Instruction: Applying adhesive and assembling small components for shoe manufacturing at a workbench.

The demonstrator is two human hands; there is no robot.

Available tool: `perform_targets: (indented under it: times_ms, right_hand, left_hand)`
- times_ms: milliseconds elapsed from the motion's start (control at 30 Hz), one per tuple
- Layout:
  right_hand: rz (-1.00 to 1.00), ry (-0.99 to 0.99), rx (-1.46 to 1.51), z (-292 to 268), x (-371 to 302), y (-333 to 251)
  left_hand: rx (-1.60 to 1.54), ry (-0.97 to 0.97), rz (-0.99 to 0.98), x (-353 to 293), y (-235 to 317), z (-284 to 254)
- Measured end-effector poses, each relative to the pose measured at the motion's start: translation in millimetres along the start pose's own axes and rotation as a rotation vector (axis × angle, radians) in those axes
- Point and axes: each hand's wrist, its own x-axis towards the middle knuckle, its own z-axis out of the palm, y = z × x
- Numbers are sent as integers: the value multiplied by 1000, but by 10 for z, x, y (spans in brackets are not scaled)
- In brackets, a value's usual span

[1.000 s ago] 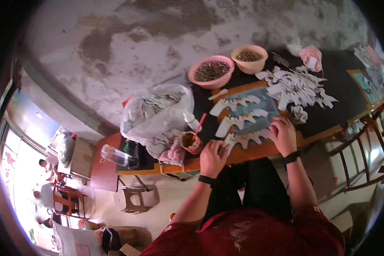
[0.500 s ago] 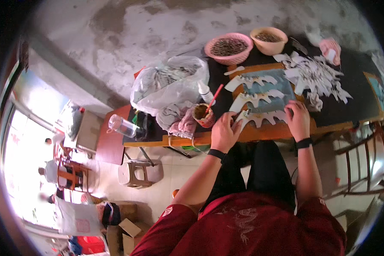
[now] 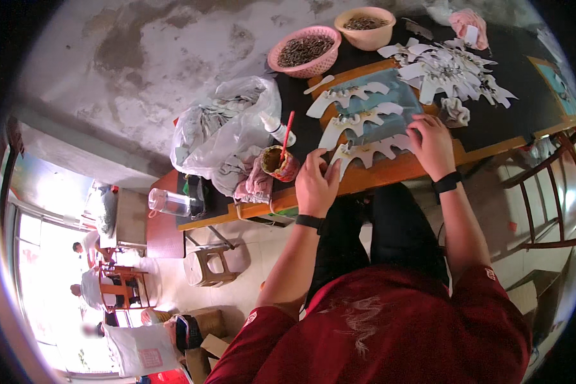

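Three white scalloped strips with small metal bits along them lie in rows on a blue-topped wooden board point(image 3: 391, 119). Along the table's near edge is the closest strip point(image 3: 372, 152). Beside its left end, my left hand point(image 3: 316, 184) has bent fingers, with the thumb apart and close to the strip's edge. At the right end, my right hand point(image 3: 434, 146) rests with curled fingers and the thumb near the strip's tip. Nothing shows held in either hand. Farther back lie the middle strip point(image 3: 363, 120) and the far strip point(image 3: 348, 96).
Left of the board stand a jar of brown paste point(image 3: 279, 168) with a red stick, a white bottle point(image 3: 277, 128) and a plastic bag point(image 3: 227, 125). Behind are a pink basket point(image 3: 305, 51) and a cream bowl point(image 3: 365, 29) of small pieces. White strips point(image 3: 456, 72) are heaped right.
The view has shifted, so the table appears farther left and higher. My left hand has drawn slightly away from the near strip's left end. My right hand stays by its right end.
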Motion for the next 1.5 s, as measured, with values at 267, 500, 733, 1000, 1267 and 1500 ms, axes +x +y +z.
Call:
perform_targets:
  times_ms: [267, 500, 733, 1000, 1267, 1500]
  right_hand:
    - [18, -7, -23, -20, 11, -23]
    - [20, -11, -46, -28, 16, -24]
    - [30, 13, -34, -10, 17, -19]
    - [-2, 6, -45, -18, 17, -19]
    - [8, -31, -56, -25, 32, -23]
    - [61, -26, -56, -23, 25, -57]
  left_hand:
    - [-10, -10, -21, -5, -10, 19]
    - [-32, -22, -10, -6, -20, 5]
    - [-45, -5, -13, -19, -20, 0]
    - [-50, -2, -8, -10, -8, -4]
    - [-17, -7, 16, -12, -26, -13]
    - [-32, -23, -8, -13, -5, -46]
